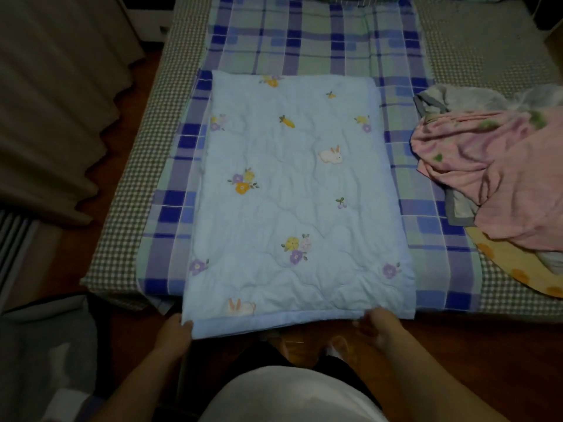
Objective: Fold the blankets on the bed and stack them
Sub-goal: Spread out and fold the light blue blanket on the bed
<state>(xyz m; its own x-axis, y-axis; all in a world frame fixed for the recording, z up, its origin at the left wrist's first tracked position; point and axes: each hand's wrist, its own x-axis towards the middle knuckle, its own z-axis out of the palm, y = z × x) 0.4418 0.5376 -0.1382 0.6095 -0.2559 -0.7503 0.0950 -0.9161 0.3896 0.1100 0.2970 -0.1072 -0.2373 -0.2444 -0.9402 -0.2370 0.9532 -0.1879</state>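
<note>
Far left: beige curtain [54, 111] hanging in folds over dark floor, well clear of the work. Next, checked bed [128, 208] with a blue-and-green plaid blanket [304, 41] spread flat along its middle. On top of that, lying flat and already doubled into a long rectangle, the light blue quilted blanket [292, 193], printed with rabbits, carrots and flowers, near edge hanging just past the foot of the bed. Judged soft, light and padded: likely to bend easily, hold a loose crease, and sag in the middle if lifted by one point only. Best taken at the two near corners, then carried away toward the far edge for the next fold, corners matched. Left hand [175, 330] at the near left corner, fingers curled round the hem, pinching it. Right hand [376, 325] at the near edge toward the right corner, fingers bent over the hem and touching it; blurred, but reading as a narrow pinch on the cloth rather than an open palm. Further right, well apart from the blue one, a crumpled heap: grey-edged blanket [457, 102] under a pink blanket [502, 178], both unfolded, partly over a yellow cloth with orange spots [518, 269]. Folding judged partway through; stacking not yet begun.
</note>
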